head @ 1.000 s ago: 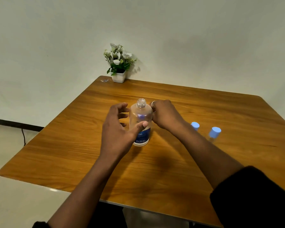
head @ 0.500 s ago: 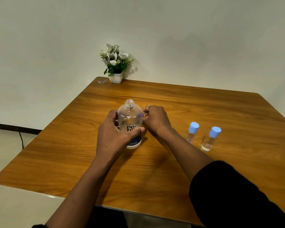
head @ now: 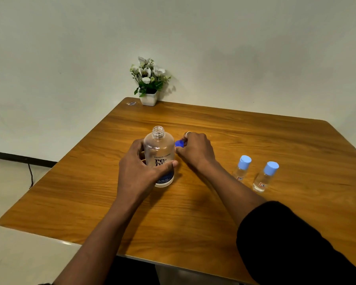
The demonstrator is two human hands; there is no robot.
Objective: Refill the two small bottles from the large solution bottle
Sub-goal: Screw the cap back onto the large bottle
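Fingers point(head: 170, 163) of my left hand point(head: 138, 173) wrap the upright, uncapped clear solution bottle point(head: 158, 145); my right hand point(head: 196, 150) pinches its blue cap point(head: 179, 143), nearer the two small blue-capped bottles point(head: 242, 171) rightward

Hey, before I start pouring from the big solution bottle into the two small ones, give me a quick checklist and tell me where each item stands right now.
1. Large solution bottle uncapped: ok, its neck is open.
2. Large solution bottle steady: ok, the left hand grips it upright on the table.
3. Right hand free: not ok, it holds the dark blue cap.
4. Nearer small bottle open: not ok, capped.
5. Farther small bottle open: not ok, capped.
6. Solution level in the large bottle: cannot tell.
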